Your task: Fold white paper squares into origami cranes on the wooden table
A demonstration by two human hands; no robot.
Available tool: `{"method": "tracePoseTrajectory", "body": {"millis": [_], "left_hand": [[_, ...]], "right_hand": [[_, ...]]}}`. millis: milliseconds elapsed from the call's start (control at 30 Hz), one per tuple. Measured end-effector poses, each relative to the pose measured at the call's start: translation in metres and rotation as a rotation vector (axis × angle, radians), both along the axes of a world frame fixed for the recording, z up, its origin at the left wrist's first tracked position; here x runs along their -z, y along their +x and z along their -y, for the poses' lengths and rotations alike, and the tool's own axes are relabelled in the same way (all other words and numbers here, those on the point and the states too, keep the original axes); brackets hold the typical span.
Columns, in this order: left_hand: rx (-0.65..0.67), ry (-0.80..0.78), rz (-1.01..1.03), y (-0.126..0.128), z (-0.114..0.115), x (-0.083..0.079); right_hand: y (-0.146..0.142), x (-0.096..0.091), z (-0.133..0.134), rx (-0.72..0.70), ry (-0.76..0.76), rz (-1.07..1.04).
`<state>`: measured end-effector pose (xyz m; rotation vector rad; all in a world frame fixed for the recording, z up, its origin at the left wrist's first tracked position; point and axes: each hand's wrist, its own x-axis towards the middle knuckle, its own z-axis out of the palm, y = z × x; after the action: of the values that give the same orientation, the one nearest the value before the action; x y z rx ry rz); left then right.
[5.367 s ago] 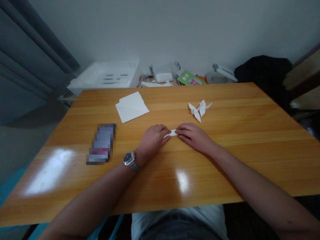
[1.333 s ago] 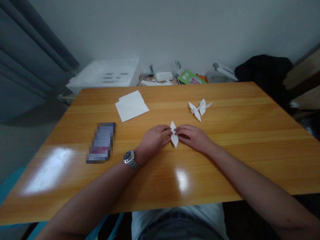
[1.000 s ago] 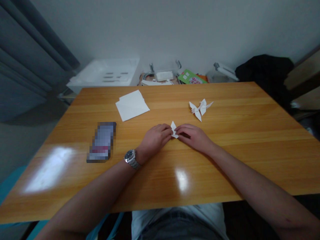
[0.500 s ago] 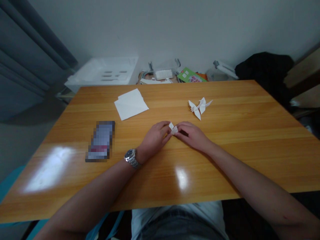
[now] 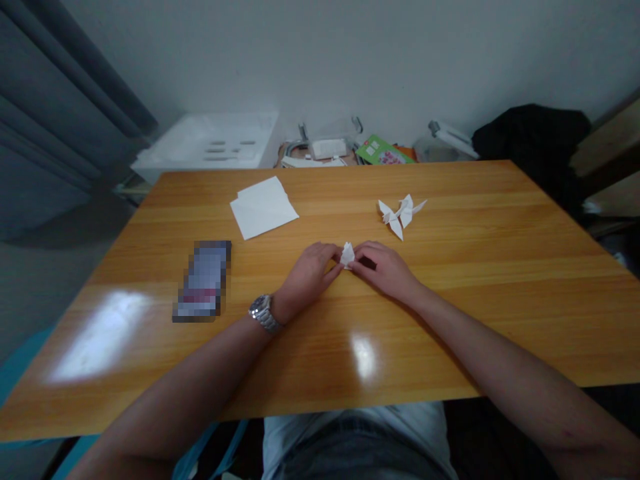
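A small folded piece of white paper (image 5: 347, 255) stands between my left hand (image 5: 306, 273) and my right hand (image 5: 381, 270). The fingertips of both hands pinch it from either side, just above the wooden table (image 5: 450, 320). Its lower part is hidden by my fingers. A finished white origami crane (image 5: 401, 215) lies ahead of my right hand, not touching it. A metal wristwatch (image 5: 262, 313) sits on my left wrist.
Loose white paper sheets (image 5: 263, 208) lie ahead of my left hand. A pixelated phone (image 5: 203, 281) lies to its left. Past the table's far edge are a white tray (image 5: 205, 150), assorted clutter (image 5: 325, 152) and dark cloth (image 5: 530, 137).
The white paper has gone from a long pointed diamond to a small compact fold. My hands have drawn closer around it and now pinch it near its top.
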<state>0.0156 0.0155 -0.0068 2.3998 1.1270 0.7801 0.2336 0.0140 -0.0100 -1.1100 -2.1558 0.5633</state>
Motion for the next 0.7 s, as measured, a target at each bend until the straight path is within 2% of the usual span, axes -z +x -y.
{"method": "tracePoseTrajectory", "body": {"millis": [167,333,467,600,700], "left_hand": [[-0.051,-0.052,0.027,0.0011,0.001,-0.0004],[-0.06,-0.055,0.026,0.0016,0.0007,-0.0002],[-0.058,-0.059,0.034,0.0017,0.0002,0.0],[-0.052,-0.065,0.024,0.0017,0.0005,-0.0006],[-0.046,-0.052,0.007,0.002,0.0011,-0.0018]], "right_hand": [[-0.0014,0.0008,0.0017,0.108,-0.084,-0.042],[-0.0034,0.0026,0.0027,0.121,-0.125,-0.174],[-0.0023,0.004,0.0005,0.138,-0.059,-0.159],[-0.0002,0.0024,-0.001,0.088,0.059,-0.041],[0.0005,0.0021,-0.0012,0.072,0.091,-0.02]]}}
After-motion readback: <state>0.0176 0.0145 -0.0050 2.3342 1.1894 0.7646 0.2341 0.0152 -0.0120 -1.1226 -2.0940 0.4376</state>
